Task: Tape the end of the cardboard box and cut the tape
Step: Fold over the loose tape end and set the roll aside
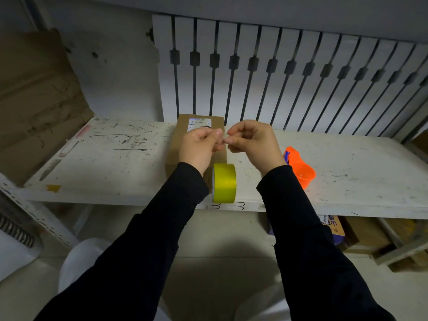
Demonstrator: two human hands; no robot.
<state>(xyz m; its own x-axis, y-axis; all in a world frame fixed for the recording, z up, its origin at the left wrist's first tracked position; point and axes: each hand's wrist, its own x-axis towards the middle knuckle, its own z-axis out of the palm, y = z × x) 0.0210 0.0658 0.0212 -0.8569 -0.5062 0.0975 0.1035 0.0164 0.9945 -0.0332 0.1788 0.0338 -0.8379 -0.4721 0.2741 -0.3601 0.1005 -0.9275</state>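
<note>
The cardboard box [196,137] lies on the white, scuffed counter [111,167], its labelled end toward the wall. Both hands are raised above the box, fingertips meeting. The left hand [200,147] and right hand [252,142] have fingers curled, thumbs and forefingers pinched together at one spot; what lies between them is too small to identify. The yellow tape roll [224,183] stands on edge at the counter's front edge, just beside the box. An orange tape dispenser [301,169] rests on the counter near the right wrist. Both sleeves are black.
</note>
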